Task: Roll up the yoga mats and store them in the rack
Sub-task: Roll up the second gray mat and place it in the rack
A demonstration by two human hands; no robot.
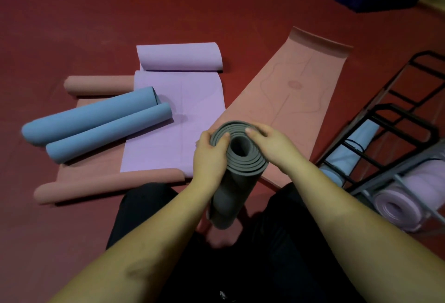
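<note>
- Between my knees, the grey mat (237, 172) stands rolled and upright on the floor, its spiral end facing up at me.
- My left hand (210, 158) curls around the roll's left side, thumb on the rim; my right hand (272, 143) grips the right rim, fingertips on the top edge.
- Its long axis runs vertical.
- The rack (390, 139) lies to my right, nearer my right hand, with a blue and a lilac roll already in it.
- I judge the roll must tip sideways and go rightward.
</note>
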